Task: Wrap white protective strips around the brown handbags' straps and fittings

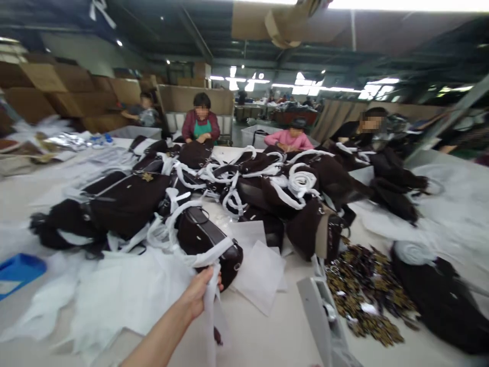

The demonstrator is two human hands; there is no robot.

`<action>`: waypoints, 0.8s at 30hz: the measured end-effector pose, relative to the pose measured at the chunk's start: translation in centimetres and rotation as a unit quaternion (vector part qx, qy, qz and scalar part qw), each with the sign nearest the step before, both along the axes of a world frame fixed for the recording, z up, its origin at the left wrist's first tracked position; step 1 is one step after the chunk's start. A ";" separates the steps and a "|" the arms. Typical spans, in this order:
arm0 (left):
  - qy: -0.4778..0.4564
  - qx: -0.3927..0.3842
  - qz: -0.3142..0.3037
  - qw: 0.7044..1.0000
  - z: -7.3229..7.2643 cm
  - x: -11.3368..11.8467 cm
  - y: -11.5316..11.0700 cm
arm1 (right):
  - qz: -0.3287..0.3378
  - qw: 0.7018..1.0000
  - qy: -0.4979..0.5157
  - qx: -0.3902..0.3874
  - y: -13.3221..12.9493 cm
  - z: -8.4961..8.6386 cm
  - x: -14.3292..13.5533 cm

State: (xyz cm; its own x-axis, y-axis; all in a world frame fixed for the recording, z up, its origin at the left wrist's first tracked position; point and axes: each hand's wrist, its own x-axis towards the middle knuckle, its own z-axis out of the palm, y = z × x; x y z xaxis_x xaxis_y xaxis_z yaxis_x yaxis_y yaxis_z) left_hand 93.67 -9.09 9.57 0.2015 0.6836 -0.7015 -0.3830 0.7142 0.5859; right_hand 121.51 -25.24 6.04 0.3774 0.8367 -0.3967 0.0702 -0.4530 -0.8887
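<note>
My left hand (200,290) reaches in from the bottom and is closed on a white wrapping strip (211,316) that hangs down towards the table. Just beyond it a dark brown bag (200,232) lies on the table, its handle wrapped in white. The bag's end is right by my fingers. White foam sheets (130,285) lie to the left of the hand, and white square sheets (260,275) to its right. My right hand does not clearly show.
Many dark bags (267,188) are heaped across the table. At the right are a grey dispenser (319,316), a pile of brass-coloured tags (367,290) and a black bag (439,295). A blue tray (21,272) sits at the left. Several people work beyond the heap.
</note>
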 end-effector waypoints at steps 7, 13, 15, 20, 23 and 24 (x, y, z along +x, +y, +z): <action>-0.032 0.028 0.041 0.998 -1.1 0.4 -1.0 | 0.289 0.921 0.233 0.120 10.5 9.0 -10.2; -0.041 0.057 0.076 0.995 -1.4 1.1 -1.0 | 0.317 0.934 0.151 0.072 16.1 5.9 -14.4; -0.042 0.066 0.077 0.994 -1.7 1.1 -1.0 | 0.320 0.935 0.139 0.060 16.4 4.8 -14.2; -0.052 0.071 0.069 0.994 -2.3 0.9 -1.3 | 0.323 0.914 0.243 0.037 16.0 6.4 -13.8; -0.067 0.066 0.067 0.993 -2.3 1.1 -1.3 | 0.336 0.882 0.330 0.016 16.2 7.8 -14.2; -0.070 0.065 0.066 0.993 -2.3 1.1 -1.3 | 0.349 0.882 0.317 0.009 16.4 8.0 -14.3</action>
State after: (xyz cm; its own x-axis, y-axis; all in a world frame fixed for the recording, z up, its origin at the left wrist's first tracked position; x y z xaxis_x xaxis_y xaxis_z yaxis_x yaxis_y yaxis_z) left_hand 94.78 -10.35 7.26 0.1936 0.7932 -0.5774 -0.5514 0.5748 0.6047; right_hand 107.22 -8.87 14.00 -0.5246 0.7860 -0.3271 -0.1879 -0.4816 -0.8560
